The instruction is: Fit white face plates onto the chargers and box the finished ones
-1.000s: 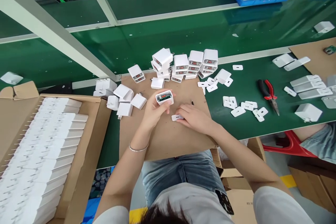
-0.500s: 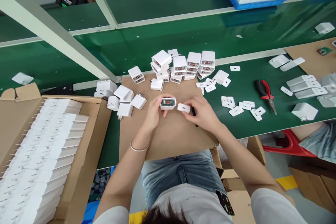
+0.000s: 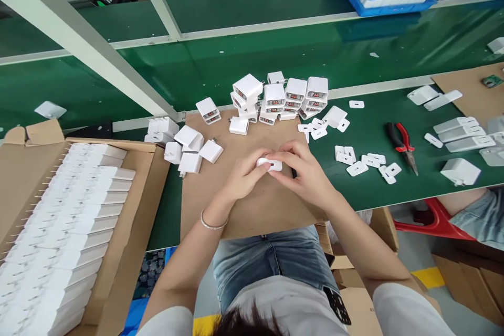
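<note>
Both hands meet over a brown cardboard sheet [image 3: 252, 210] on the green bench. My left hand [image 3: 246, 176] grips a white charger housing [image 3: 268, 163], mostly hidden by fingers. My right hand [image 3: 305, 173] closes round the same housing from the right, pressing a white cover plate onto its open face. A stack of open housings with red ports [image 3: 283, 97] stands just beyond the hands. Closed white chargers [image 3: 189, 149] lie to the left of them.
A cardboard box [image 3: 118, 252] of packed white chargers sits at left. Loose cover plates [image 3: 364, 161] and red-handled pliers [image 3: 401, 142] lie on the green mat at right. Another person's leg [image 3: 478, 210] shows at far right. A metal frame post [image 3: 79, 47] slants across upper left.
My right hand picked a cover plate off the cardboard, carried it to the housing in my left hand, and now both hands close together round it.
</note>
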Demonstrator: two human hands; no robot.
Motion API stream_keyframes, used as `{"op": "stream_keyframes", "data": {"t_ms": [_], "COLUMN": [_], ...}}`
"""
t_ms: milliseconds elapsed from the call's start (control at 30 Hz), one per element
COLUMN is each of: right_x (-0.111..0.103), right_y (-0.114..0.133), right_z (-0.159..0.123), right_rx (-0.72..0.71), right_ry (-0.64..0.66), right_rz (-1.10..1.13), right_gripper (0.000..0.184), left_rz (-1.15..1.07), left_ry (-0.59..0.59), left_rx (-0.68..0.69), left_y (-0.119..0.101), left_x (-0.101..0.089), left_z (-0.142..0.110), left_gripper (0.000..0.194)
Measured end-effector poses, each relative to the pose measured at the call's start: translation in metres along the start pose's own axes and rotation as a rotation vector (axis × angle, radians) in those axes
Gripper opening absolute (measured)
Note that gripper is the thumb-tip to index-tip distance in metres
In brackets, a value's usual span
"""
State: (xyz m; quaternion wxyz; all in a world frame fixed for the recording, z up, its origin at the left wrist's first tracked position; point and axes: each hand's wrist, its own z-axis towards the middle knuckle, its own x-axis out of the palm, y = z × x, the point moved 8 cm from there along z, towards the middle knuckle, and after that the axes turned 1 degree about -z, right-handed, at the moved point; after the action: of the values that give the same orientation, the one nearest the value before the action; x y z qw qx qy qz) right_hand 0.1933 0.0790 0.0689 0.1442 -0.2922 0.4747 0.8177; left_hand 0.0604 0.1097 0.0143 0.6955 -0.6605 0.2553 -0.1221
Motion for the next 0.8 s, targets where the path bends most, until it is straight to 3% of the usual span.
{"op": "stream_keyframes", "data": {"t_ms": [167, 300, 400, 633, 700, 800], "right_x": [0.005, 0.032, 0.042, 0.040, 0.035, 0.019], "right_y": [-0.030, -0.045, -0.043, -0.049, -0.053, -0.057], "right_z": [-0.007, -0.017, -0.017, -0.020, -0.026, -0.034], "right_rx": [0.285, 0.509, 0.541, 0.528, 0.533, 0.502], "right_ry": [-0.054, 0.006, -0.008, -0.052, 0.015, 0.220], "right_rz": [0.324, 0.576, 0.640, 0.649, 0.619, 0.409], "right_gripper": [0.036, 0.043, 0.043, 0.042, 0.041, 0.039], "left_rz": [-0.095, -0.164, -0.164, -0.161, -0.141, -0.106], "left_ry": [-0.026, -0.011, -0.036, -0.041, -0.026, -0.011], "left_rx": [0.063, 0.140, 0.149, 0.130, 0.114, 0.078], "left_y": [-0.004, -0.009, -0.009, -0.006, -0.003, 0.004], "left_x": [0.003, 0.011, 0.012, 0.021, 0.030, 0.043], "left_z": [-0.001, -0.004, -0.005, -0.007, -0.008, -0.007], "left_gripper": [0.039, 0.039, 0.041, 0.040, 0.040, 0.039]}}
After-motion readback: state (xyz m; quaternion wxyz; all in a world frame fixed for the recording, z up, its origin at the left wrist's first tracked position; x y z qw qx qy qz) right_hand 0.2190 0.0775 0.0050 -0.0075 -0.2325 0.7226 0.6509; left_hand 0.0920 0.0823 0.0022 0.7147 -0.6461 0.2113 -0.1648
